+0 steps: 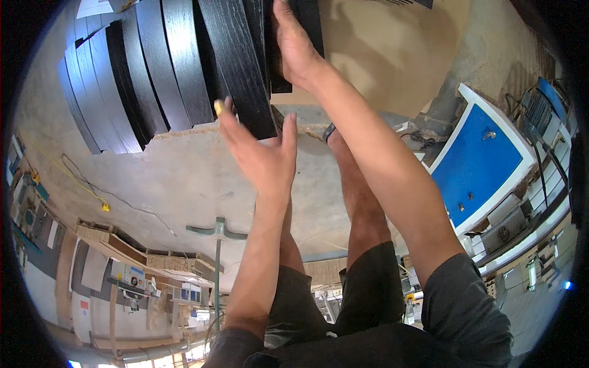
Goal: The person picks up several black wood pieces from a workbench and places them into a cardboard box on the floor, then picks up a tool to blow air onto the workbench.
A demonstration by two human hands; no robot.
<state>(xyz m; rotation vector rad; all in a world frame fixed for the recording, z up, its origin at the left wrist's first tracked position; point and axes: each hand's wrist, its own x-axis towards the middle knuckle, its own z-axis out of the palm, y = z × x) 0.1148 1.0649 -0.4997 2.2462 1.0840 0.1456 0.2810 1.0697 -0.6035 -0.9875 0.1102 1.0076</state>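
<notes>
A row of long black boards with visible wood grain stands side by side at the top left of the head view. One black board tilts out from the row, its near end pointing toward me. My left hand is at that end, thumb and fingers spread apart on either side of it; whether the palm touches it I cannot tell. Something yellow covers one of its fingertips. Stretched out, my right hand lies along the right side of the black boards, its fingertips cut off by the upper edge.
Brown sheet material lies at the upper right. A blue-and-white cabinet stands to the right. A green T-shaped tool and a yellow cord are on the concrete floor, with wooden benches behind at the lower left.
</notes>
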